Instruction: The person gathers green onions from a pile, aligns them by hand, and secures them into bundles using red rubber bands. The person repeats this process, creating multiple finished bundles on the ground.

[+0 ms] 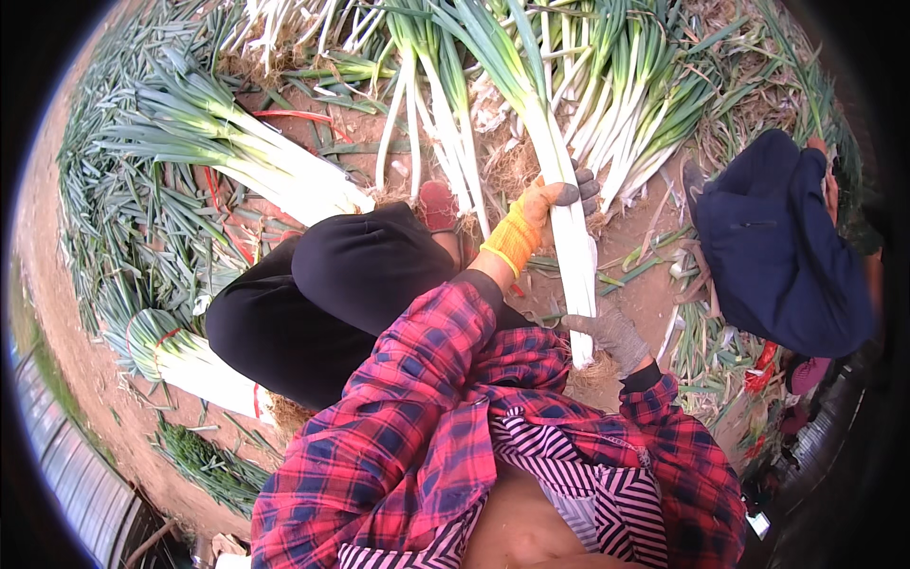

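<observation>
My left hand, in an orange glove with dark fingertips, is closed around the white stem of a green onion stalk. Its green leaves stretch up to the top of the picture. Lower down, by the roots, my right hand in a grey, soiled glove wraps the same stalk, thumb across the front; its other fingers are partly hidden. Whether one stalk or several are held there, I cannot tell. Untied green onions lie just beyond my left hand, and more of them lie in front of my shoe.
A pile of trimmed white-stemmed green onions lies left of my knees, over red ties. Below it is a tied bundle. Cut leaves cover the ground at far left. At right, another person in dark blue clothing is close by.
</observation>
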